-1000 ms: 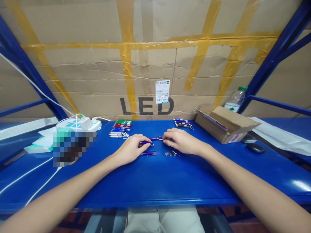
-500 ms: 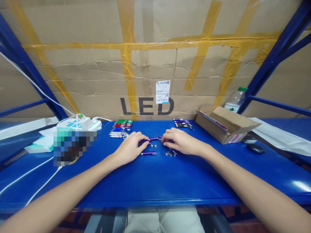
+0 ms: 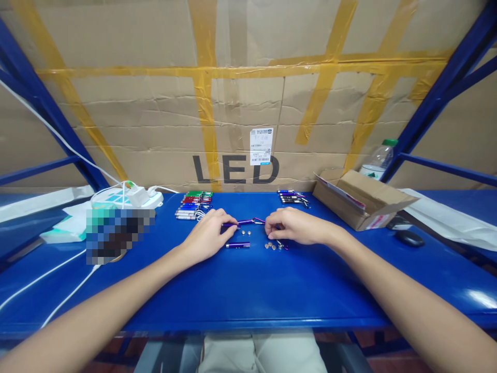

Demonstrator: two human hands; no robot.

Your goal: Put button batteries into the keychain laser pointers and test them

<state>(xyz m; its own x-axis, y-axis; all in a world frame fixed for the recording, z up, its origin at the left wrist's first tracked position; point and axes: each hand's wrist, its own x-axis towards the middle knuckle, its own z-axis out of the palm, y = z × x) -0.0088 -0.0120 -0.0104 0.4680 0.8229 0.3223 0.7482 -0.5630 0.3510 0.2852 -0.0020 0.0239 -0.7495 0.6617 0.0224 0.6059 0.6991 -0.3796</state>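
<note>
My left hand (image 3: 207,235) rests on the blue table (image 3: 248,290), its fingers pinched on the end of a small purple keychain flashlight (image 3: 244,223). My right hand (image 3: 297,226) lies a little right of the flashlight's clip, fingers curled over a small part I cannot make out. A second purple flashlight body (image 3: 237,245) lies just in front of my left hand. Between my hands sit two loose button cells (image 3: 245,233), and a row of button cells (image 3: 272,246) lies under my right hand.
A row of coloured keychain flashlights (image 3: 193,204) lies at the back left, another bunch (image 3: 292,198) at the back centre. An open cardboard box (image 3: 361,199) and a plastic bottle (image 3: 376,159) stand at the right, a computer mouse (image 3: 409,238) beyond. A power strip (image 3: 128,198) with white cables sits left.
My right hand has slid to the right, off the purple flashlight's clip end. Two button cells now lie uncovered between my hands. My left hand has stayed put.
</note>
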